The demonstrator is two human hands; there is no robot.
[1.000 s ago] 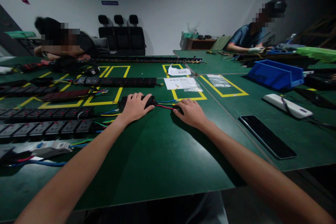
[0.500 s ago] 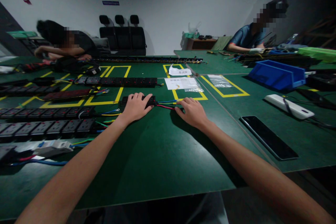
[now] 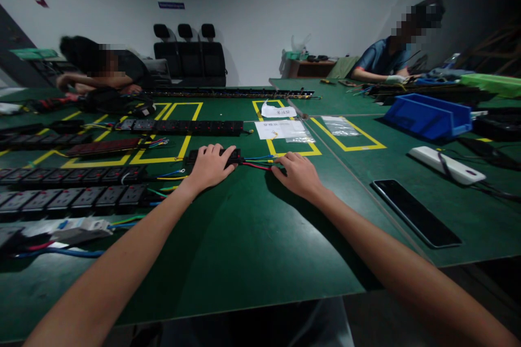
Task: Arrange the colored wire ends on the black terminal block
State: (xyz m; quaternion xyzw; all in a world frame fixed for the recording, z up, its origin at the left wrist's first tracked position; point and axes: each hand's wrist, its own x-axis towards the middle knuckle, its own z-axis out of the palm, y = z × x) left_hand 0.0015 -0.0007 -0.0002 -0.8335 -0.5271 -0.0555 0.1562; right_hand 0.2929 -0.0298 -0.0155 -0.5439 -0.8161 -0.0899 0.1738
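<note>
In the middle of the green table, my left hand (image 3: 212, 168) grips a short black module (image 3: 233, 157) from above. Its fingers reach over the far side and the thumb lies along the near edge. Blue, red and other thin wires (image 3: 257, 165) come out of the module's right end. My right hand (image 3: 299, 173) has the far ends of these wires at its bent fingertips, close to the tabletop; the wire tips are hidden by the fingers. Just beyond the hands lie a white paper sheet (image 3: 268, 129) and a clear plastic bag (image 3: 300, 132).
Black socket strips (image 3: 73, 201) with loose wires fill the left side. On the right are a phone (image 3: 415, 211), a white power strip (image 3: 446, 166) and a blue bin (image 3: 429, 115). Two people sit at the far side, and yellow tape (image 3: 345, 147) marks the table.
Both hands keep their places on the module and wires. The person at the far right has shifted a hand slightly.
</note>
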